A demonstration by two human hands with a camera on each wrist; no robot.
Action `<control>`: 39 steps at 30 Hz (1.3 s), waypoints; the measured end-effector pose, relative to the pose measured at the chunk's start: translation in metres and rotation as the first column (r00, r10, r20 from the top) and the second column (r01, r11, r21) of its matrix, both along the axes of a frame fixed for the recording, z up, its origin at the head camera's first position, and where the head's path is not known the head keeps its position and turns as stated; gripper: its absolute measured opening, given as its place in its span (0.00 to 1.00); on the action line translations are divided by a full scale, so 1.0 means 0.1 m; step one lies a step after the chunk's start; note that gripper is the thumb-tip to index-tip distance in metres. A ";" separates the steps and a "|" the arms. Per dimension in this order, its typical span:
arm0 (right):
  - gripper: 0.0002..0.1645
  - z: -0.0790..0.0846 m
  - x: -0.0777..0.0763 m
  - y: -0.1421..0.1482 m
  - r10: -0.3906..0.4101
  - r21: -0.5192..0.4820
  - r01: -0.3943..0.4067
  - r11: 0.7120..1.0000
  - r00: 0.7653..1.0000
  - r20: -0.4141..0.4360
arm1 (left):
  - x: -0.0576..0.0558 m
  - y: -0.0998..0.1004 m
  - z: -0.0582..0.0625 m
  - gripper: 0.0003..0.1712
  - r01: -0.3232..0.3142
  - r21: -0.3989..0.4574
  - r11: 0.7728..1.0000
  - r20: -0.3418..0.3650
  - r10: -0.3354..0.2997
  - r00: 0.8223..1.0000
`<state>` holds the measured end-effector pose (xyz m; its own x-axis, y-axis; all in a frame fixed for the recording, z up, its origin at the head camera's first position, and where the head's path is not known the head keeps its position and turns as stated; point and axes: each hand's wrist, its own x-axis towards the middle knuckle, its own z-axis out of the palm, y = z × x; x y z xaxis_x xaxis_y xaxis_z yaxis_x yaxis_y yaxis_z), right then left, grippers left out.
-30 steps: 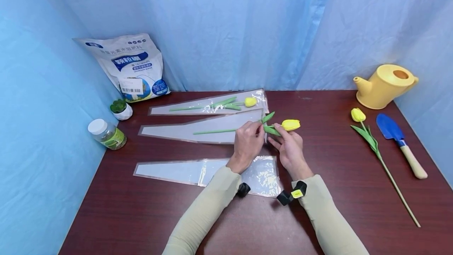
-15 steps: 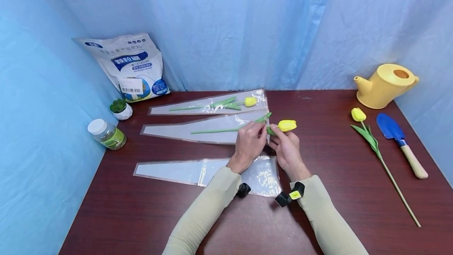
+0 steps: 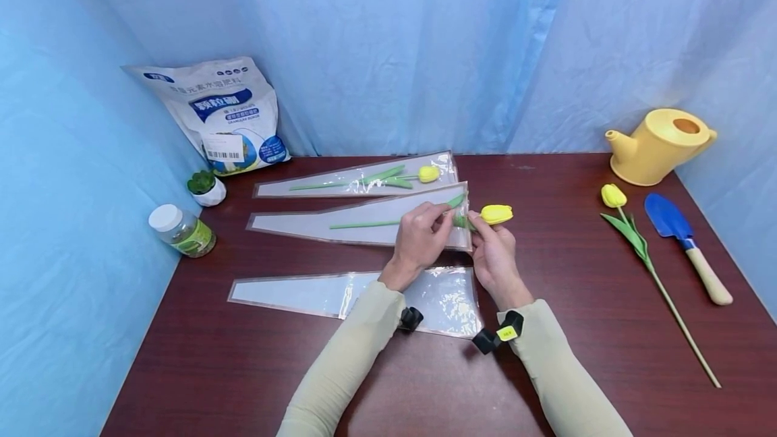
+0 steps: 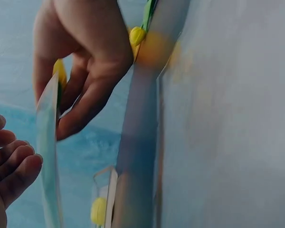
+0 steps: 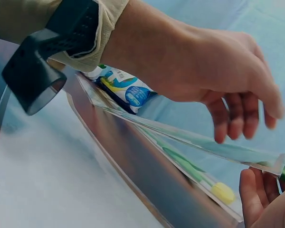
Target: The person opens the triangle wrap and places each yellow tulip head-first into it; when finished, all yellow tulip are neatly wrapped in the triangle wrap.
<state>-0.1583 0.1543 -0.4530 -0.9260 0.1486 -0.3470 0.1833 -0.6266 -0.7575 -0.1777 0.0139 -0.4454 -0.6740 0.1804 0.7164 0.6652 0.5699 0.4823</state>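
Around the upper stem of a yellow tulip [image 3: 496, 214] my right hand [image 3: 496, 258] curls its thumb and fingers, right at the open end of the middle clear-and-white flower sleeve [image 3: 303, 224]. The tulip's stem and leaves lie inside that sleeve; its bloom sticks out past the right end. My left hand [image 3: 420, 238] hovers over the sleeve near the leaves, partly hiding them. In the right wrist view, the left hand's [image 5: 218, 76] loosely bent fingers hang just above the sleeve [image 5: 199, 142] and hold nothing. The right hand [image 4: 80, 61] is at the sleeve's edge in the left wrist view.
Behind lies a sleeve [image 3: 279, 189] with a tulip inside; in front, a flat sleeve [image 3: 291, 292] without one. To the right are a loose tulip [image 3: 643, 248], a blue trowel [image 3: 668, 216] and a yellow watering can [image 3: 652, 150]. A fertilizer bag [image 3: 224, 113], succulent [image 3: 208, 189] and jar [image 3: 185, 230] stand left.
The middle sleeve has shifted right over the tulip, and the leaf tips that stuck out now lie within it. My left hand has moved slightly left, off the opening.
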 end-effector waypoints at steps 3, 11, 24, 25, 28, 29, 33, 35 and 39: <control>0.03 0.01 0.00 0.02 0.011 -0.013 -0.011 1.000 1.000 0.008 | -0.05 -0.12 0.04 0.07 -0.007 -0.020 1.000 0.007 0.007 1.000; 0.02 0.03 -0.01 0.05 -0.009 -0.047 0.010 0.999 1.000 0.027 | -0.18 -0.55 0.18 0.41 0.155 -0.205 0.966 0.380 -0.068 0.923; 0.10 0.08 0.00 0.16 0.009 -0.152 -0.009 0.988 1.000 -0.001 | -0.30 -0.80 0.12 0.68 0.259 -0.467 0.846 0.604 0.091 0.791; 0.12 0.09 0.00 0.17 0.013 -0.164 -0.013 0.986 1.000 0.000 | -0.30 -0.79 0.12 0.67 0.256 -0.473 0.843 0.599 0.094 0.795; 0.15 0.10 0.00 0.19 0.028 -0.195 -0.026 0.980 1.000 0.008 | -0.30 -0.78 0.11 0.65 0.248 -0.487 0.838 0.586 0.103 0.803; 0.15 0.11 -0.01 0.19 0.030 -0.204 -0.028 0.979 0.999 0.010 | -0.30 -0.78 0.10 0.65 0.246 -0.491 0.836 0.583 0.105 0.806; 0.15 0.11 -0.03 0.20 0.034 -0.227 -0.029 0.973 0.999 0.018 | -0.29 -0.76 0.09 0.64 0.248 -0.506 0.826 0.589 0.121 0.799; 0.13 0.11 -0.03 0.20 0.030 -0.229 -0.024 0.973 0.999 0.019 | -0.29 -0.75 0.08 0.64 0.251 -0.515 0.820 0.594 0.129 0.794; 0.10 0.10 -0.03 0.20 0.008 -0.187 -0.008 0.982 1.000 0.002 | -0.29 -0.74 0.07 0.62 0.243 -0.535 0.809 0.571 0.134 0.810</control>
<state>-0.1617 0.1740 -0.4427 -0.9258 0.0734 -0.3709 0.1909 -0.7559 -0.6262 -0.2065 -0.0602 -0.4380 -0.8846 0.4651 -0.0347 0.4198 0.8264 0.3752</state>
